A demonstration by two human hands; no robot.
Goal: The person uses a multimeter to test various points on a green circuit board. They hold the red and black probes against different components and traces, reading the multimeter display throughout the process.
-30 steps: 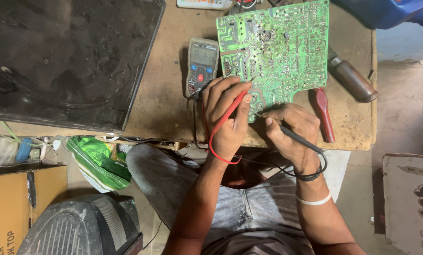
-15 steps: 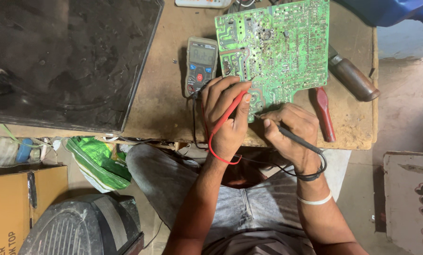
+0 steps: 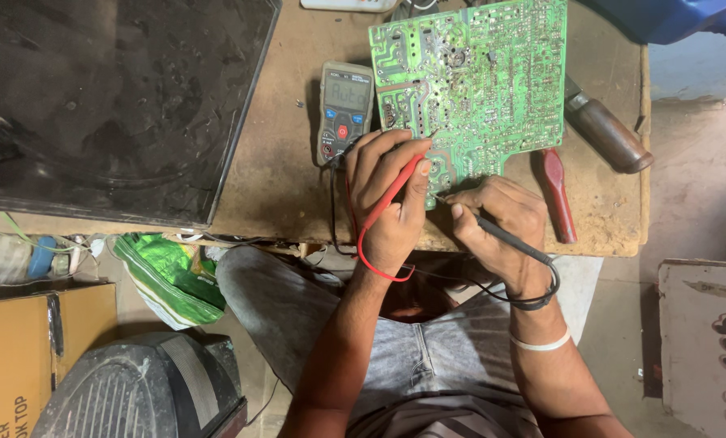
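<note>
Left hand [image 3: 391, 203] pinches the red probe [image 3: 395, 188], tip down on the board [image 3: 476, 81] at its near-left corner. Right hand [image 3: 497, 219] grips the black probe [image 3: 505, 235] like a pen, tip touching the board's near edge, just right of the red one. So both probes are seated on solder pts: probing is underway, not finished as far as I can judge.

Meter [image 3: 344, 109] lies just left of the board, leads plugged in, screen lit, but no steady reading I can make out, so the measurement looks still to come.

Red-handled tool [image 3: 556, 195] rests just right of the board, untouched; brown-handled tool [image 3: 606, 134] further right. Dark panel [image 3: 111, 105] sits well left of the board, on the same bench [image 3: 282, 186].
</note>
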